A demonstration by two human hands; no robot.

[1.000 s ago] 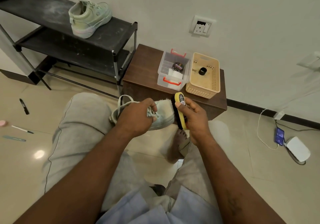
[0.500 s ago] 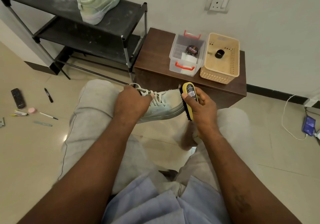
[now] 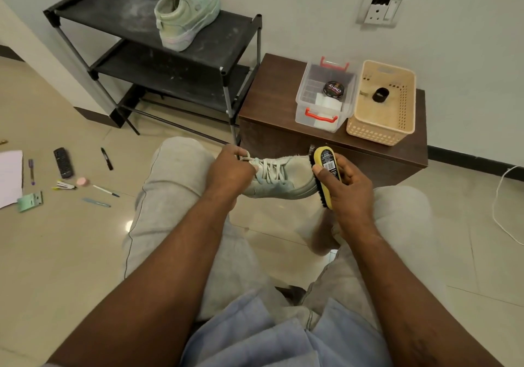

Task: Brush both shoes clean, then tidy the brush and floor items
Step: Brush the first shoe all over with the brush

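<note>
A pale green sneaker (image 3: 279, 179) lies across my lap area, toe pointing right. My left hand (image 3: 228, 169) grips it at the collar and laces. My right hand (image 3: 344, 185) holds a yellow-backed brush (image 3: 326, 174) with black bristles pressed against the sneaker's toe. The matching sneaker (image 3: 185, 16) stands on the top shelf of a black shoe rack (image 3: 232, 40). On the floor at left lie a remote (image 3: 63, 162), a black marker (image 3: 107, 158), pens (image 3: 105, 191), a pink eraser (image 3: 82, 181) and papers (image 3: 10, 176).
A brown cabinet (image 3: 272, 103) ahead carries a clear box (image 3: 304, 97) with a polish tin (image 3: 334, 88) and a beige basket (image 3: 365, 131) holding a small black item. A white cable (image 3: 499, 205) runs along the floor at right. My grey-trousered knees flank the shoe.
The view has shifted left, bringing more floor items into sight. The sneaker has turned laces-up in my left hand, and the brush stays against its toe.
</note>
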